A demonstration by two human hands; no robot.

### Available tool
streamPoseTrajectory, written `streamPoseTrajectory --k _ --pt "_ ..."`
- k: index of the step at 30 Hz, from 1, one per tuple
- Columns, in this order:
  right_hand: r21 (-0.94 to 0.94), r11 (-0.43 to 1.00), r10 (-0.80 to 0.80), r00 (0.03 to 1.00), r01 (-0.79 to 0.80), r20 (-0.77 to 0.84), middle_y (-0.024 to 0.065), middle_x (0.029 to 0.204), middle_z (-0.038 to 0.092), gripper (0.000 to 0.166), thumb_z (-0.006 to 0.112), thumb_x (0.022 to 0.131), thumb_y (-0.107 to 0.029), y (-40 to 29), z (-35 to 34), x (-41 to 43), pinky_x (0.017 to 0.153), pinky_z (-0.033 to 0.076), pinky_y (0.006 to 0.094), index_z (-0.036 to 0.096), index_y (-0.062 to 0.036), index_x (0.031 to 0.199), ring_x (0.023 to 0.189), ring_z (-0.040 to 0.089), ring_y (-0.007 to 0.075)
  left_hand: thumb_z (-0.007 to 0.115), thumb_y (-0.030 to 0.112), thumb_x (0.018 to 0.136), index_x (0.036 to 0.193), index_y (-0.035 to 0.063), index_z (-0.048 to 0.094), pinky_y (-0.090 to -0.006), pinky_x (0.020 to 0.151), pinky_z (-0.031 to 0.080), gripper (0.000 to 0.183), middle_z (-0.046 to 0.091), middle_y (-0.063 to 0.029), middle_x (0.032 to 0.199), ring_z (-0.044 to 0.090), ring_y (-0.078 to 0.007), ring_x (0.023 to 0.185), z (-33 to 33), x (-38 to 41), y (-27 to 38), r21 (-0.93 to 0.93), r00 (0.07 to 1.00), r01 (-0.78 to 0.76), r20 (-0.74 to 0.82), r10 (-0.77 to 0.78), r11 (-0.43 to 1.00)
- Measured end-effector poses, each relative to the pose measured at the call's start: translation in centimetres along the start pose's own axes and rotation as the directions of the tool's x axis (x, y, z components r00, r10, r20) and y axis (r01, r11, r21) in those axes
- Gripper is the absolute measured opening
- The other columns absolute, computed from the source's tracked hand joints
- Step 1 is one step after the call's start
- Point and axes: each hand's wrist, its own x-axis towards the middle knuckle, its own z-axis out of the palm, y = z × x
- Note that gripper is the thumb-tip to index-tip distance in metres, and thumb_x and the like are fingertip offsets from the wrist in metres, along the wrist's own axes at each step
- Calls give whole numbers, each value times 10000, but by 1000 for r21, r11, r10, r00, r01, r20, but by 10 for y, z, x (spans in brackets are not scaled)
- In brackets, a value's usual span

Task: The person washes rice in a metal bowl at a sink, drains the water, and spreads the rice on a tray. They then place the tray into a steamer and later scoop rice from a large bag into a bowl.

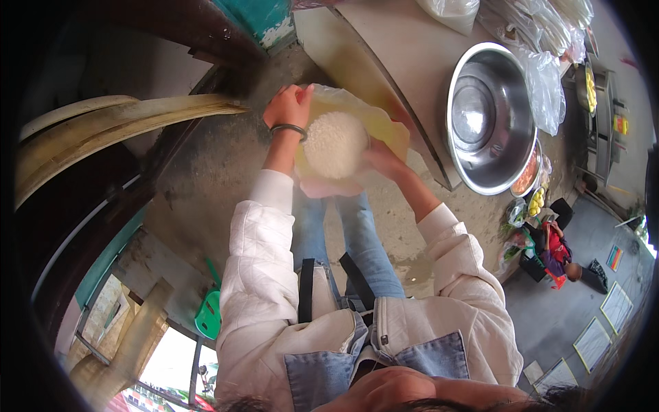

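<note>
A yellowish plastic bag (394, 135) with a pinkish lower edge hangs over the floor in front of my legs. My left hand (289, 107), with a dark bangle at the wrist, grips the bag's upper left rim. Inside the bag's mouth is a round mass of white grains, apparently rice (334, 145), with a thin rim like a bowl's along its right side. My right hand (383, 160) is at that rim and holds it. Motion blurs this hand, and its fingertips are hidden.
A large steel basin (473, 103) stands on the table (396, 46) to the right, beside clear plastic bags (545, 92). Long curved boards (128, 118) jut in from the left. A green plastic stool (208, 314) is at lower left. Another person (558, 252) sits farther right near produce.
</note>
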Motion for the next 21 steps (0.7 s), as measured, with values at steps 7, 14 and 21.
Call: streamPoseTrajectory --k 7,14,21 --pt "138 990 -27 998 19 58 168 1143 530 485 442 809 10 -37 2 -53 668 583 344 374 23 1289 907 614 271 585 503 793 804 161 662 -377 613 481 350 656 -46 795 626 -278 764 -3 3 1 -10 994 9 105 -8 1000" --pt "275 961 -25 1000 18 20 165 1087 561 439 434 822 -1 -99 -26 -133 646 572 345 392 41 1257 859 629 250 588 525 787 795 145 665 -392 604 483 387 665 -78 774 637 -292 754 -3 4 -4 -20 996 -16 89 18 1000" --pt "302 948 -3 949 102 -314 173 981 612 336 406 839 15 -138 -112 -225 587 558 356 465 50 1167 759 649 259 581 547 779 815 151 674 -374 601 479 408 672 -67 781 641 -274 760 -3 5 -5 -24 994 25 109 -22 999"
